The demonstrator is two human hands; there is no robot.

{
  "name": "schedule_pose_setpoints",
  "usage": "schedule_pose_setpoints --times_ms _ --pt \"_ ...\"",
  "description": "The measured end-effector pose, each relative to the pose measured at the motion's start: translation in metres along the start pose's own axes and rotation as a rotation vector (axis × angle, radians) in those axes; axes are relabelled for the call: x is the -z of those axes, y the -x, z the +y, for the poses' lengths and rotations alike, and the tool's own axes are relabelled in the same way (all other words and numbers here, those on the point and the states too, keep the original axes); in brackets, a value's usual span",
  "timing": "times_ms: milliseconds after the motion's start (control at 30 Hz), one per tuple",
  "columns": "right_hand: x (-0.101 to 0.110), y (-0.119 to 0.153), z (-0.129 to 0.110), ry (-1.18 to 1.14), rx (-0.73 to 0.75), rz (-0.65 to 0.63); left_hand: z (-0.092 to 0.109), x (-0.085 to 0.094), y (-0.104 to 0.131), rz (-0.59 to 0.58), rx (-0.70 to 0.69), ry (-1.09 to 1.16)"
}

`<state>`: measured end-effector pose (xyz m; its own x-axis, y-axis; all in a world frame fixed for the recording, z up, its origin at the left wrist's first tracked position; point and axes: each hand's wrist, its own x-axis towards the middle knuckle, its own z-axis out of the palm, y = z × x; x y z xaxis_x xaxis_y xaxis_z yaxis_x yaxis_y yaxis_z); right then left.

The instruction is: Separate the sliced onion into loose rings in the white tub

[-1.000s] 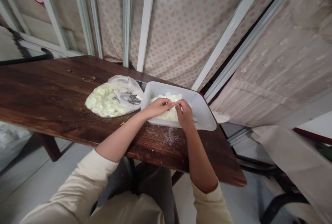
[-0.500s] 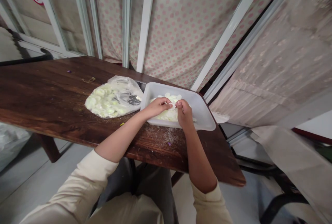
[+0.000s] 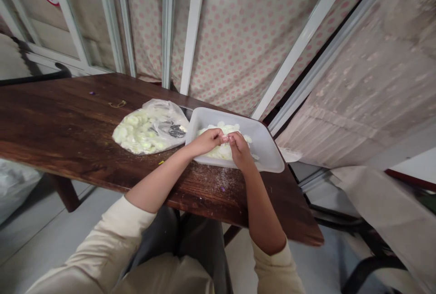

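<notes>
A white plastic tub (image 3: 269, 155) stands on the wooden table, with many thin, pale green-white round pieces (image 3: 221, 151) lying in it. Over the tub, my left hand (image 3: 208, 141) and my right hand (image 3: 240, 149) meet at the fingertips, thumbs and forefingers pinched together. Whatever is between the fingers is too small and too covered to name. Left of the tub lies a clear plastic bag (image 3: 139, 130) full of similar pale round pieces, with something dark and metallic-looking near its right side.
The dark wooden table (image 3: 68, 121) bears white crumbs along its front edge and a thin loop of string (image 3: 117, 104). Glass panels with a dotted curtain (image 3: 238, 49) rise behind it. A chair (image 3: 374, 262) stands at the right.
My right hand has moved slightly left and its fingertips now meet those of my left hand. The bag and tub stay in place.
</notes>
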<state>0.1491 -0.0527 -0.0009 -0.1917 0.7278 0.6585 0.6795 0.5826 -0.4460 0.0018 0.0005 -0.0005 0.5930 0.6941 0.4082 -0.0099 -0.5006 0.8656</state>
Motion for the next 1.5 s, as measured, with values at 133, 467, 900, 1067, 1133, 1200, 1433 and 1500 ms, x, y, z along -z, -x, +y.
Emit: schedule_pose_setpoints --times_ms 133,467,900,1067,1133,1200,1433,1500 --pt "-0.0014 0.0003 0.0051 -0.010 -0.013 -0.007 0.0015 -0.0007 0.0002 -0.002 0.035 0.027" --pt "-0.0008 -0.0013 0.0033 -0.005 -0.017 0.045 0.0014 -0.0016 -0.0009 0.055 0.124 0.044" --pt "-0.0010 -0.0007 0.0086 -0.019 -0.143 0.222 -0.0062 0.0026 -0.0020 0.177 0.181 -0.163" --pt "-0.0010 -0.0013 0.0076 -0.040 -0.168 0.201 -0.0011 0.0007 -0.0008 0.089 0.097 -0.126" --pt "-0.0010 -0.0014 0.0074 -0.045 -0.181 0.204 0.0004 0.0007 -0.0010 0.041 0.045 -0.092" --pt "-0.0010 -0.0014 0.0072 -0.045 -0.192 0.208 0.0002 0.0013 -0.0015 0.030 0.028 -0.091" --pt "0.0002 -0.0016 0.0062 -0.044 -0.209 0.280 -0.0042 0.0036 -0.0028 0.118 0.039 -0.116" --pt "0.0008 -0.0017 0.0065 -0.049 -0.240 0.335 -0.0040 0.0038 -0.0026 0.151 0.057 -0.101"
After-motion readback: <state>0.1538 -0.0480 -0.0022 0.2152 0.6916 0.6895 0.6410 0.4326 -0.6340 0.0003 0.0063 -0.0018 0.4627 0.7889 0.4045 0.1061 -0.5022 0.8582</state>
